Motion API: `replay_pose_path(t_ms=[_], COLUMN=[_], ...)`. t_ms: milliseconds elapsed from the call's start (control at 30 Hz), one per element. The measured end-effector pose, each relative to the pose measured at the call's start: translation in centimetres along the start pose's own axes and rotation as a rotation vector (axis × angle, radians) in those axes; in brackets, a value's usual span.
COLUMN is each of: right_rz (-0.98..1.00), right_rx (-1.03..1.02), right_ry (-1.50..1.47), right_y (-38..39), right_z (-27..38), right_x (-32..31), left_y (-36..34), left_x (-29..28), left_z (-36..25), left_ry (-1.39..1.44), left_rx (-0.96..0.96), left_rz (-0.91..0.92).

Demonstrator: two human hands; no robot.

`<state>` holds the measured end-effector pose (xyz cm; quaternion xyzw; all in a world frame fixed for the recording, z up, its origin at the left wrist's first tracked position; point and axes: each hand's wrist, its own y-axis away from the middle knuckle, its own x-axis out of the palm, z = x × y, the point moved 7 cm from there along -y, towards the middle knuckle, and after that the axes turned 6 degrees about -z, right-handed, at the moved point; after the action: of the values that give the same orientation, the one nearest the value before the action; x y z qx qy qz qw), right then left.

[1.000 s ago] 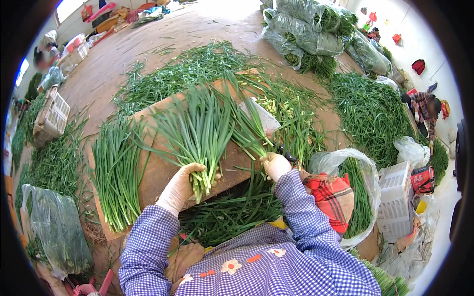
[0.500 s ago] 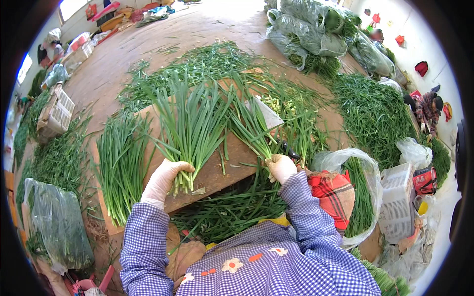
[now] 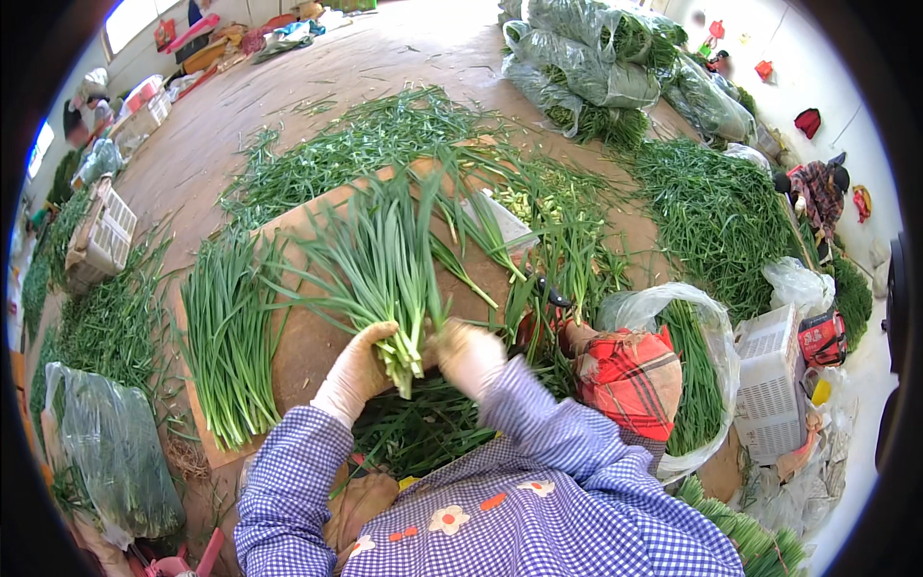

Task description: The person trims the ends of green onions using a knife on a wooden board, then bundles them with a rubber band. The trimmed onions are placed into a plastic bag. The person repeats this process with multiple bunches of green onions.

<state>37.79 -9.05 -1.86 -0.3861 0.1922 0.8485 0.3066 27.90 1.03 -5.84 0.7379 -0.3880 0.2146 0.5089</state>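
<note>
Over the brown board in front of us, we hold a bunch of green chives between both gloved hands. Our left hand has its fingers curled round the pale cut ends of the bunch from the left, and our right hand closes in on the same ends from the right, though it is blurred and we cannot tell how tightly its fingers grip. The leaves fan up and away from us above the board. To the left of the bunch a sorted row of chives lies flat on the board, well apart from our hands. Just beside our right hand sits a red checked cloth bundle, and behind it an open clear plastic bag with more greens inside. A white plastic crate stands further right. Loose chives cover the floor beyond, with filled bags stacked at the far end.
</note>
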Motion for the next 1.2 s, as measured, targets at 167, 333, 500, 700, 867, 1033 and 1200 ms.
replay_pose_path(t_ms=[167, 333, 500, 700, 867, 1033, 1200], right_rz=[0.201, 0.037, 0.074, -0.050, 0.073, 0.097, 0.297], right_rx=[-0.351, -0.220, 0.097, 0.217, 0.124, 0.220, 0.187], right_ry=[0.352, 0.194, 0.565, 0.076, 0.458, 0.065, -0.620], right_y=[2.0, -1.5, -7.6, -5.0, -5.6, -6.0, -2.5], right_z=[1.8, -1.0, -9.1, -7.3, -5.4, -8.5, -2.5], right_x=[5.1, -0.5, -0.4, -1.1, -0.4, 0.8, 1.9], left_y=[-1.6, -1.7, 0.3, -0.4, -1.3, -1.5, -1.0], left_x=[-1.9, -1.5, 0.4, 0.0, -1.8, -0.8, -1.9], left_z=[1.2, 0.3, -4.0, -2.9, -1.4, -1.2, 0.4], left_ry=[-0.203, -0.188, -0.053, 0.002, 0.008, -0.012, -0.032], left_rx=[0.004, 0.005, 0.248, 0.261, 0.183, 0.158, 0.064], left_rz=[-0.026, -0.069, -0.035, 0.064, 0.025, 0.092, 0.054])
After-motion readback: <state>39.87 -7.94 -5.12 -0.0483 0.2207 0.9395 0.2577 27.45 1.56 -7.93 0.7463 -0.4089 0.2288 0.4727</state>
